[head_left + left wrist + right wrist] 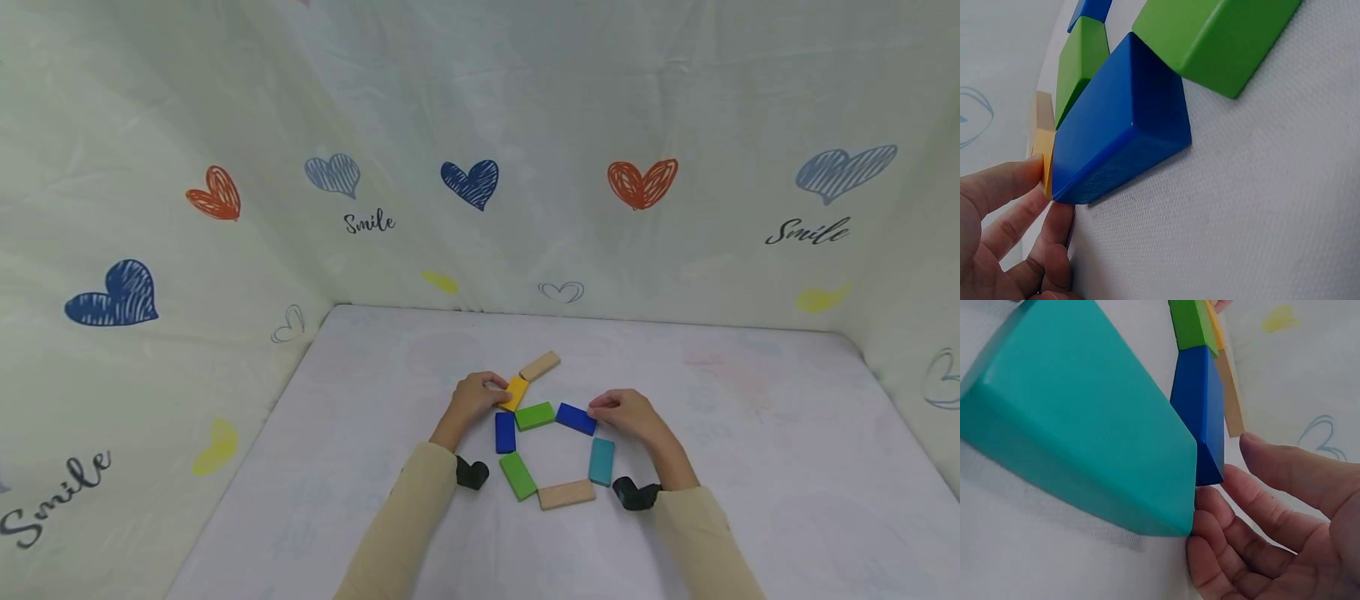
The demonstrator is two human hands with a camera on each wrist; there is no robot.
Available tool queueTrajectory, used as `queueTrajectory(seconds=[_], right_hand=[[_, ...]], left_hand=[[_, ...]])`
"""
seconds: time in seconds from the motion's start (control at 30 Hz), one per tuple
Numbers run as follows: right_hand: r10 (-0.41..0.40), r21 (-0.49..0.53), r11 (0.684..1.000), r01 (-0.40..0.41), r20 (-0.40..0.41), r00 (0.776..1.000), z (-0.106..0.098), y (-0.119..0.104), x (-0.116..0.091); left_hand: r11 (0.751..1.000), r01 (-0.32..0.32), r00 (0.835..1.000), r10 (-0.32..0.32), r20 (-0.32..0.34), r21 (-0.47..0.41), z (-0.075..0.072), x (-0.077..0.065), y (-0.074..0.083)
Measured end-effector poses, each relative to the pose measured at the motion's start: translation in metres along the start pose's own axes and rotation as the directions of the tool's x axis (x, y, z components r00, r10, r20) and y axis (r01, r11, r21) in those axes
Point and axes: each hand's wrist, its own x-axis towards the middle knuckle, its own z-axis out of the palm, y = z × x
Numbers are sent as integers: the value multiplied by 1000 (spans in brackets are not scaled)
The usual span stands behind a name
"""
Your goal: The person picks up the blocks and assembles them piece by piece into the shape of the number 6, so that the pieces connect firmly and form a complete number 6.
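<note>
My left hand point(474, 398) pinches the yellow block point(516, 392) between thumb and fingers, at the upper left of a ring of flat blocks. Just below it lies a blue block point(506, 432); in the left wrist view this blue block point(1116, 125) largely screens the yellow one. At the upper right of the ring, my right hand point(628, 411) has its fingertips at the outer end of another blue block point(576, 418). From the right wrist, the thumb point(1257, 444) stands apart from that block, and the teal block point(1091, 419) fills the foreground.
The ring also holds a green block point(535, 416), a second green block point(518, 476), the teal block point(602, 462) and a wooden block point(567, 495). Another wooden block point(540, 366) extends beyond the yellow one. A white cloth covers the table point(750, 467); a printed curtain point(555, 100) hangs behind.
</note>
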Motion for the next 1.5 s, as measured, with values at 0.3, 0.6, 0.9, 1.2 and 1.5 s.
queueTrajectory(seconds=[0.3,0.6,0.9,1.2,1.5], right_hand=[[12,-41,999,-12,6,1000,4,0,8],[20,-53,998,-21,-5,1000,5,2,7],[14,-57,998,-15,-10,1000,5,2,4],[16,-57,998,-16,-5,1000,3,2,2],[20,-55,998,-21,-23,1000,5,2,1]], left_hand=[[1000,12,1000,-12,3,9,1,0,2],[1000,7,1000,-7,3,8,0,0,0],[1000,-8,1000,8,3,10,0,1,0],[1000,-8,1000,8,3,6,1,2,-2],[1000,-16,1000,16,-2,8,1,2,-1]])
